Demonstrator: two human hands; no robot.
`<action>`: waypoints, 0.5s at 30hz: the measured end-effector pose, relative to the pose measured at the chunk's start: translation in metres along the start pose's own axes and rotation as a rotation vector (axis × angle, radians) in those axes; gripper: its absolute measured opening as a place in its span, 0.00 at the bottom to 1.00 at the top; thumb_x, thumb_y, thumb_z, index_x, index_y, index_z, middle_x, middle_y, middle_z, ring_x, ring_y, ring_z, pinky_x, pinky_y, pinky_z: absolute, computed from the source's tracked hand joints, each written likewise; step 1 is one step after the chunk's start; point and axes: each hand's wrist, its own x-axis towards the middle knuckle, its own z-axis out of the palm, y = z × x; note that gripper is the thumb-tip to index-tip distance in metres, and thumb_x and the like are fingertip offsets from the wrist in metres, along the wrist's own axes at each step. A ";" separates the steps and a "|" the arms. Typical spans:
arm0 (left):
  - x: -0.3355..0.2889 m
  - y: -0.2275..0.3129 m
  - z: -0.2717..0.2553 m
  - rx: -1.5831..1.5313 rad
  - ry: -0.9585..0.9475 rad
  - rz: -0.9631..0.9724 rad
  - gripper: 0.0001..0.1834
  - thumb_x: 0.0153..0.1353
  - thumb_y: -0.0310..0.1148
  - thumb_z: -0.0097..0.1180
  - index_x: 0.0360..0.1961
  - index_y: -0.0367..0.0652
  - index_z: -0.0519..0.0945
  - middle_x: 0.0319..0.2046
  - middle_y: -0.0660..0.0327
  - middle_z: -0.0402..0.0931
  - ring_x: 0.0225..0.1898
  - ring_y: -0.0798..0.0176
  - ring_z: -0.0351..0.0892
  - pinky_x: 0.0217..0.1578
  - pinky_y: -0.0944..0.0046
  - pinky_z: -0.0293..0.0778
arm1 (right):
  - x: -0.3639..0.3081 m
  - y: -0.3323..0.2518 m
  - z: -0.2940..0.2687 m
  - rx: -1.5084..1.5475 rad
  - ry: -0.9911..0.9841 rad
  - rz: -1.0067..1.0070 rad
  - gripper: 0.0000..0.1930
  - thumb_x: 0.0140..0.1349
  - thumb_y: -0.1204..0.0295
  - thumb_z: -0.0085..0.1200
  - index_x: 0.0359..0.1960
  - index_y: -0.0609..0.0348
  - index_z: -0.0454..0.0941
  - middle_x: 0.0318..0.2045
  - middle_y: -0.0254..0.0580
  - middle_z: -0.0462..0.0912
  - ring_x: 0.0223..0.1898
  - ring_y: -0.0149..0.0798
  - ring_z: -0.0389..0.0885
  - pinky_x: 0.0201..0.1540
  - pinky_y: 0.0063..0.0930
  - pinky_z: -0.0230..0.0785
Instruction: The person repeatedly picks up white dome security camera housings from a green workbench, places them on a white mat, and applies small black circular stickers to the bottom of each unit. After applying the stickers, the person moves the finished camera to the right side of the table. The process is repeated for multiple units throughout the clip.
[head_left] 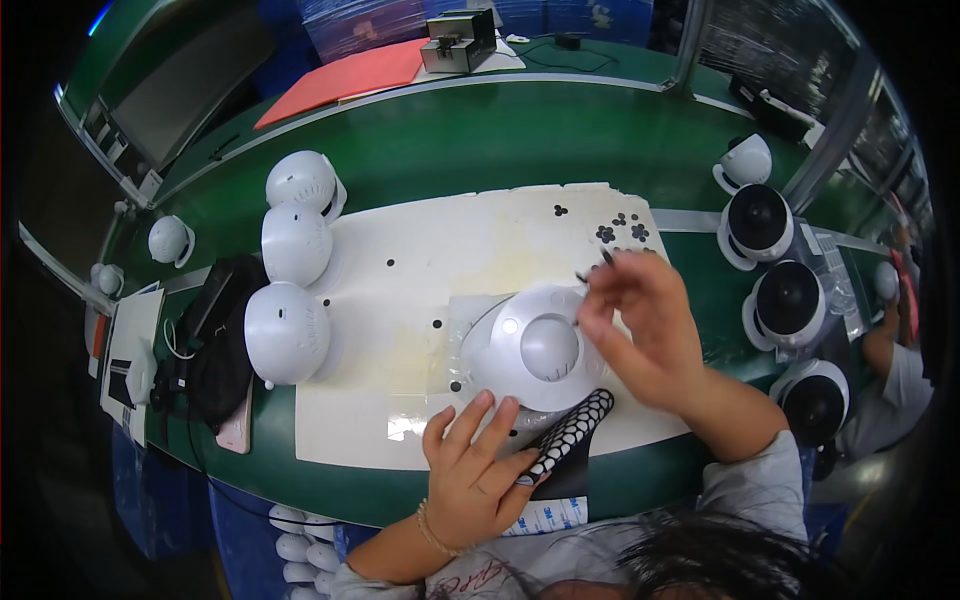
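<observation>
A white rounded housing with a ring-shaped base lies before me on the pale board, clear film partly beneath it. My left hand is spread, its fingertips at the housing's near rim. Beside its thumb lies a curled black strip with a white honeycomb pattern; I cannot tell whether the thumb grips it. My right hand is curled over the housing's right rim. Small dark bits show at its blurred fingertips, too unclear to name. Small black round pads are scattered over the board, clustered at its far right.
Several white housings stand left of the board. More, with black round faces, line the right side. A black bag lies far left. Beyond the green table are a red sheet and metal box. Another person's arm shows far right.
</observation>
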 end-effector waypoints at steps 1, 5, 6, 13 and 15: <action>0.001 0.000 0.000 0.012 -0.034 0.018 0.11 0.39 0.33 0.62 0.26 0.43 0.79 0.51 0.49 0.68 0.54 0.47 0.63 0.53 0.47 0.53 | 0.005 0.005 -0.002 0.093 0.018 0.081 0.24 0.53 0.85 0.46 0.53 0.62 0.59 0.41 0.45 0.68 0.35 0.30 0.72 0.39 0.21 0.64; -0.003 -0.005 0.000 0.044 -0.082 0.061 0.11 0.39 0.35 0.61 0.27 0.44 0.79 0.49 0.55 0.70 0.55 0.53 0.63 0.52 0.45 0.53 | 0.011 0.012 -0.009 0.141 -0.059 0.185 0.24 0.56 0.85 0.43 0.56 0.62 0.57 0.43 0.45 0.66 0.37 0.27 0.71 0.41 0.19 0.63; -0.003 -0.006 0.001 0.047 -0.087 0.068 0.11 0.39 0.35 0.61 0.27 0.44 0.79 0.48 0.56 0.71 0.55 0.54 0.63 0.52 0.45 0.54 | 0.010 0.013 -0.009 0.130 -0.073 0.184 0.24 0.55 0.85 0.43 0.56 0.62 0.57 0.43 0.44 0.66 0.37 0.27 0.71 0.41 0.19 0.63; -0.006 -0.002 -0.002 -0.018 -0.118 -0.001 0.08 0.44 0.33 0.55 0.28 0.47 0.78 0.48 0.62 0.73 0.54 0.60 0.66 0.53 0.47 0.52 | 0.010 0.010 -0.007 0.024 -0.099 0.118 0.25 0.53 0.86 0.46 0.54 0.61 0.60 0.40 0.44 0.67 0.34 0.29 0.72 0.37 0.20 0.65; -0.006 -0.002 -0.001 -0.027 -0.109 -0.001 0.08 0.44 0.33 0.55 0.28 0.47 0.78 0.48 0.62 0.73 0.54 0.60 0.66 0.53 0.46 0.52 | 0.007 0.009 -0.006 -0.065 -0.088 0.051 0.26 0.51 0.87 0.47 0.54 0.60 0.62 0.40 0.45 0.68 0.34 0.33 0.73 0.35 0.22 0.66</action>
